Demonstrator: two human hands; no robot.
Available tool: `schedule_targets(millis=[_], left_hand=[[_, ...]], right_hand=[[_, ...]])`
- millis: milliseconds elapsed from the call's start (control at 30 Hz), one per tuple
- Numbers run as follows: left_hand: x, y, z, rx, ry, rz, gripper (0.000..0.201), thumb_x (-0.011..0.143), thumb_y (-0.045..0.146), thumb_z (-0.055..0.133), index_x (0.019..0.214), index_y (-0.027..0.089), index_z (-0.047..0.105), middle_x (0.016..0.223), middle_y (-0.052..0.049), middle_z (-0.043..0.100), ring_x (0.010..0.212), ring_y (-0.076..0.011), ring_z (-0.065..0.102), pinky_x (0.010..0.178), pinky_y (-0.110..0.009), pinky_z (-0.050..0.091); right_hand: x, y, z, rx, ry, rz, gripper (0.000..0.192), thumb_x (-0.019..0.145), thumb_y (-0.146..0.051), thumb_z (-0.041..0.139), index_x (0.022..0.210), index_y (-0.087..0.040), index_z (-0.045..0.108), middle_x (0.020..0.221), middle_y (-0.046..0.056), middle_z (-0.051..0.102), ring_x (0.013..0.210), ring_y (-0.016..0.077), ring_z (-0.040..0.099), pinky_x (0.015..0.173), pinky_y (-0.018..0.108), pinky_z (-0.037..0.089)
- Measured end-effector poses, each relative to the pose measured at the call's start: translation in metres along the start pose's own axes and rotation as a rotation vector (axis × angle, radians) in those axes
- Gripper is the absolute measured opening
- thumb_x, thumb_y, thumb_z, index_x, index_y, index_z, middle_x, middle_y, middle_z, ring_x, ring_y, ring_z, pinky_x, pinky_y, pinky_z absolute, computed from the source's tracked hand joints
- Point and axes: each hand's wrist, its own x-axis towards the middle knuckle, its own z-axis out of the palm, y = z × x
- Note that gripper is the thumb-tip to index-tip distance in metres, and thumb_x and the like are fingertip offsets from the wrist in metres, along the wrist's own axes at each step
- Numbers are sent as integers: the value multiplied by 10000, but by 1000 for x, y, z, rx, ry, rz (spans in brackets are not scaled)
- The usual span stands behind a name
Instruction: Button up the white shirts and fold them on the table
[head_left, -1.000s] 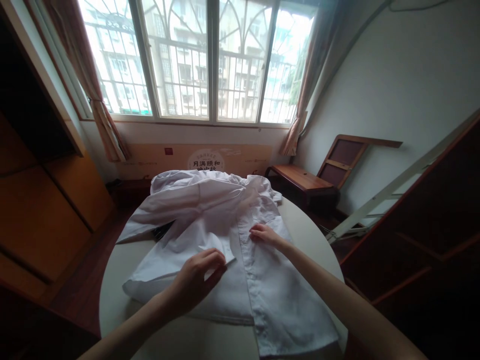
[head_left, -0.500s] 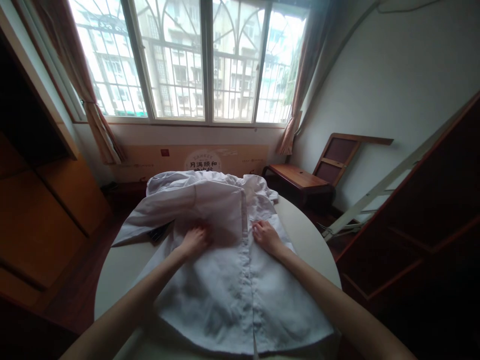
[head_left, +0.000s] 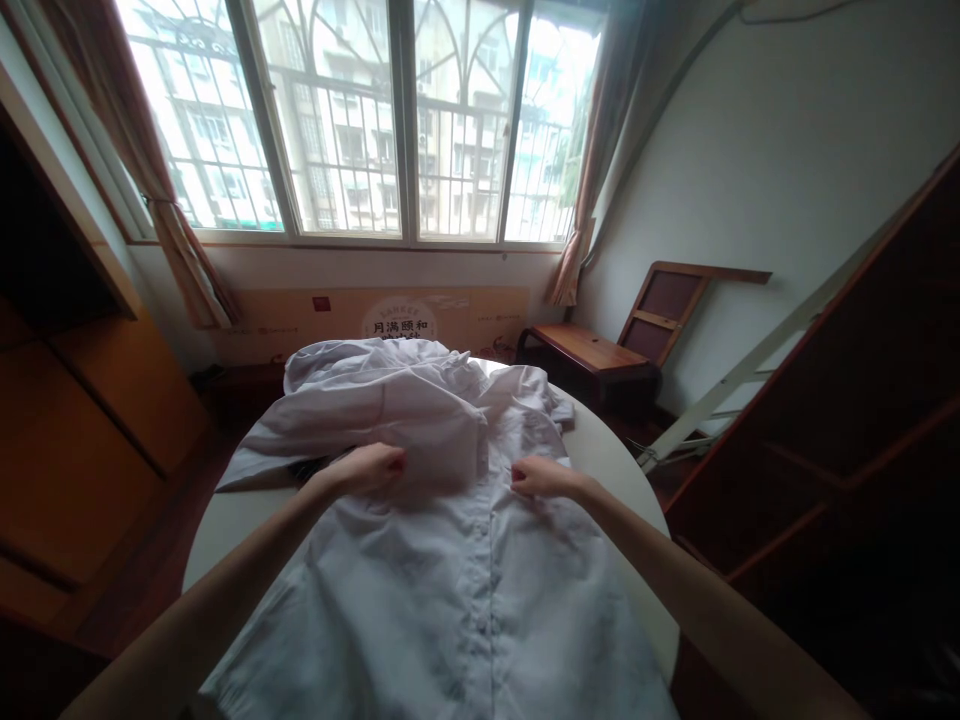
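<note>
A white button-up shirt [head_left: 420,580] lies spread over the round table, its button strip running down the middle toward me. My left hand [head_left: 375,467] is closed on the cloth of the left front. On the other side of the strip, my right hand [head_left: 538,478] is curled closed on the right front; its fingertips are tucked out of sight. One long sleeve [head_left: 262,440] stretches out to the left, and the upper part of the shirt is bunched at the far side. A small dark item [head_left: 304,468] shows partly beneath the sleeve.
The white round table [head_left: 645,500] has its rim showing on both sides. A low wooden bench [head_left: 592,350] and a cardboard panel [head_left: 300,320] stand behind it. Orange cabinets [head_left: 112,400] are on the left; a metal ladder [head_left: 705,420] leans at the right.
My hands have moved slightly, the right one turning into a fist. The lower part of the shirt has spread toward me, its hem passing out of the frame's bottom. The view has shifted a little.
</note>
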Motion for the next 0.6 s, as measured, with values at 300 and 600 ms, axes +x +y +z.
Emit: schedule_targets(millis=[300, 600], left_hand=[[98, 34, -14, 135, 440, 308, 432, 747, 124, 516, 1169, 204, 551, 1192, -87, 576, 1104, -233, 495, 976, -383, 332], [99, -22, 33, -94, 221, 254, 321, 696, 38, 481, 889, 175, 699, 947, -80, 660, 821, -179, 564, 835, -293, 418]], right_hand=[[47, -14, 15, -27, 343, 151, 297, 878, -251, 392, 1118, -181, 553, 984, 115, 670, 871, 226, 626, 691, 275, 405], [42, 9, 34, -30, 496, 37, 315, 904, -299, 361, 1151, -267, 555, 1053, 48, 663, 910, 184, 624, 726, 247, 421]])
